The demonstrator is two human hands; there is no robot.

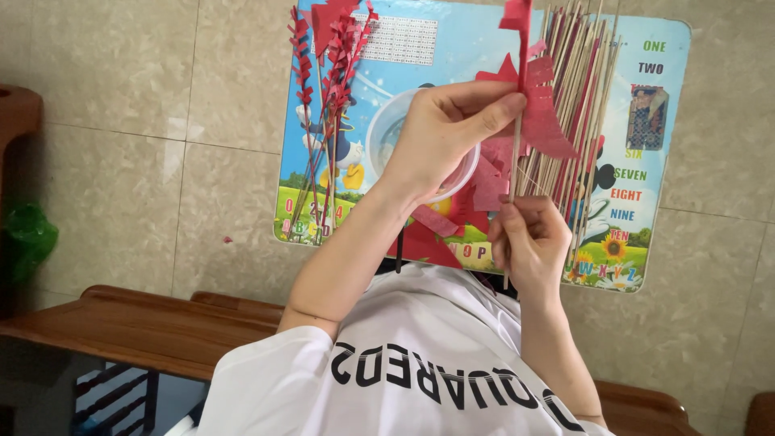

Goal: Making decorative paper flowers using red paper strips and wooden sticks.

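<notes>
Everything sat in relation to the small colourful table (pixel 662 48), a child's tabletop printed with cartoon pictures, seen from above over a tiled floor.

Off the table's left side, well apart from it, a dark wooden bench (pixel 137 327) ran along the near edge of the view.

On the table's left part lay a bunch of finished stems (pixel 327 97), thin sticks wrapped with notched red paper, fanned out and pointing away from the person.

Over the table's middle, the left hand (pixel 444 133) was closed, thumb and forefinger pinching a bare wooden stick (pixel 517 153) near its upper part, just where a red paper strip (pixel 537 105) met the wood. Under that hand stood a clear round plastic tub (pixel 387 129), mostly hidden; its contents could not be made out. Loose red scraps (pixel 428 242) lay at the table's near edge.

Just right of the middle, the right hand (pixel 529 238) was closed too, its fingers curled round the stick's lower end. The stick's long axis ran nearly upright in the view, from the right hand below to the left hand above, so the paper lay at the left hand's fingertips, the nearer of the two.

Across the table's right part spread a heap of bare sticks (pixel 585 105).
</notes>
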